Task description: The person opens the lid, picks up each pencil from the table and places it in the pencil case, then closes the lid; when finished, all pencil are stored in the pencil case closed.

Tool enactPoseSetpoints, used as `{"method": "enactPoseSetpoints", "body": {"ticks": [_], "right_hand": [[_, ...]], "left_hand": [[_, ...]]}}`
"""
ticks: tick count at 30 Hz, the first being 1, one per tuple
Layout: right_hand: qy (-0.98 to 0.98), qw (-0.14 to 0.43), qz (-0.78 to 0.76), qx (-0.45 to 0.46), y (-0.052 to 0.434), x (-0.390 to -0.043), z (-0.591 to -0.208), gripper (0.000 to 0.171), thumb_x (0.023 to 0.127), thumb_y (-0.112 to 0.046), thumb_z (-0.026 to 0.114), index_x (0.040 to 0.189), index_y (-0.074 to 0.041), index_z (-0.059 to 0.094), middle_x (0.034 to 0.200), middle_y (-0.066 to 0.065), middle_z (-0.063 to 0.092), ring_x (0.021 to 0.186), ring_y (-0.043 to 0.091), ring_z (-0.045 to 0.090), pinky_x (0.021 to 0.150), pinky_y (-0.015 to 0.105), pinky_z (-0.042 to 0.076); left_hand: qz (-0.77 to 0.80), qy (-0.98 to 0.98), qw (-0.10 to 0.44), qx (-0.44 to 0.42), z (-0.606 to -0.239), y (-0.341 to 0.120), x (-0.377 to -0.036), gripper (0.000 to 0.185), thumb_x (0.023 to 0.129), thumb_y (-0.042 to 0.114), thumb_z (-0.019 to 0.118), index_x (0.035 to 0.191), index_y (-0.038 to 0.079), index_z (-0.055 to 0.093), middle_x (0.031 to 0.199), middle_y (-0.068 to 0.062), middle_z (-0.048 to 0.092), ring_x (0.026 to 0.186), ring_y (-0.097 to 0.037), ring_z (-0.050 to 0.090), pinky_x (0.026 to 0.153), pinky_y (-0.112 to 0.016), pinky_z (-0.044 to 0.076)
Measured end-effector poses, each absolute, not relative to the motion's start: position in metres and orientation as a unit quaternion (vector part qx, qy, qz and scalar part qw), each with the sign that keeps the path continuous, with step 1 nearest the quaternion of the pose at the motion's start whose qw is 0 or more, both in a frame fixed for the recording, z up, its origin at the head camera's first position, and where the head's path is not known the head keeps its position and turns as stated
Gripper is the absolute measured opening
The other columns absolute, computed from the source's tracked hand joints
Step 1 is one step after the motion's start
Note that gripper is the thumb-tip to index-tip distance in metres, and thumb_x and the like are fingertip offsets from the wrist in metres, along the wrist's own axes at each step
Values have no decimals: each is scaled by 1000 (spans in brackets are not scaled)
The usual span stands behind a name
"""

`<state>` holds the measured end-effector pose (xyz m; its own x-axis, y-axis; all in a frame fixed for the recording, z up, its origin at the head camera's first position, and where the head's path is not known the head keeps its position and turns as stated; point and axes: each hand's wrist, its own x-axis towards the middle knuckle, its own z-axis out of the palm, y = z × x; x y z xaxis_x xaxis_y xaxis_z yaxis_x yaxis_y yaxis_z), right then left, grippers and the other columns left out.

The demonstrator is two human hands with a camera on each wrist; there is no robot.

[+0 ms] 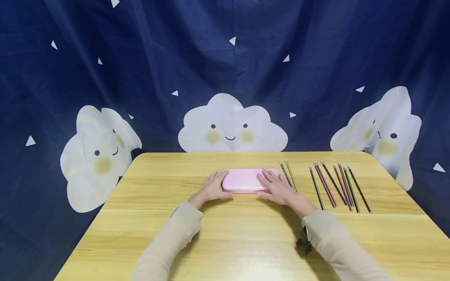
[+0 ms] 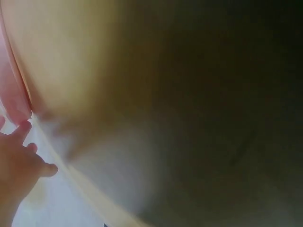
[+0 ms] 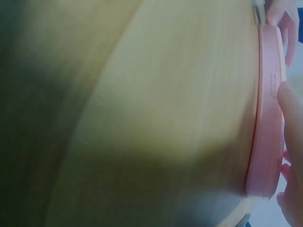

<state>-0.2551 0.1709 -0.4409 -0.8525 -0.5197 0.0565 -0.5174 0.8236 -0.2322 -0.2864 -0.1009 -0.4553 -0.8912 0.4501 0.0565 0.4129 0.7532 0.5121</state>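
Note:
A closed pink pencil case (image 1: 242, 180) lies flat on the wooden table, its long side toward me. My left hand (image 1: 211, 188) is at its left end, fingers at the back corner of the lid and thumb along the front. In the left wrist view, a digit of the left hand (image 2: 19, 161) meets the case's corner (image 2: 12, 90). Spread, fairly straight fingers of my right hand (image 1: 277, 189) rest on the lid's right part. The right wrist view shows the right thumb (image 3: 287, 101) against the edge of the case (image 3: 268, 118).
Two pencils (image 1: 291, 175) lie just right of the case, partly hidden by my right hand. Farther right, several dark and reddish pencils (image 1: 346, 187) lie side by side on the table (image 1: 140, 218). A blue curtain (image 1: 158, 58) with white clouds hangs behind.

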Motion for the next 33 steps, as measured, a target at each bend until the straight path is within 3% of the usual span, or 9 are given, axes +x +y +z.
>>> {"method": "enactPoseSetpoints", "body": {"ticks": [5,13,19,23,30,33], "right_hand": [[954,-4,-108,-279,167,-258,-443,66,90,-45,49,142,-9,33,146,24,23,133,42,20,106,60,15],[954,-72,-25,-289,159,-264,-444,67,84,-53,54,132,-8,44,132,23,41,120,41,40,97,58,35],[937,-125,69,-319,155,-267,-445,60,85,-53,53,122,-6,46,112,21,48,99,36,52,69,45,52],[916,-156,125,-349,153,-270,-447,59,86,-50,53,119,-1,48,108,26,53,91,38,56,51,39,53],[848,-256,226,-404,154,-277,-453,57,86,-48,51,110,3,56,95,28,62,75,37,63,45,33,53],[828,-287,240,-418,154,-279,-454,55,93,-46,38,108,3,56,93,27,63,72,35,63,45,31,53]], "left_hand": [[305,925,38,222,-455,-100,-291,89,65,39,79,136,6,38,138,-15,40,132,-38,22,105,-54,16],[326,910,7,256,-460,-101,-299,78,63,30,81,125,0,43,129,-17,48,124,-33,39,105,-48,25],[313,915,15,253,-462,-98,-301,95,64,31,81,137,-4,31,138,-20,40,128,-35,34,107,-48,24],[293,923,16,250,-464,-97,-301,99,65,34,80,138,-8,27,139,-23,38,128,-36,35,107,-47,25],[301,920,12,251,-466,-98,-303,98,65,32,80,137,-9,29,138,-24,38,127,-37,35,107,-47,25],[317,916,20,246,-465,-100,-305,98,65,29,81,138,-9,28,139,-25,36,128,-37,33,108,-45,26]]}}
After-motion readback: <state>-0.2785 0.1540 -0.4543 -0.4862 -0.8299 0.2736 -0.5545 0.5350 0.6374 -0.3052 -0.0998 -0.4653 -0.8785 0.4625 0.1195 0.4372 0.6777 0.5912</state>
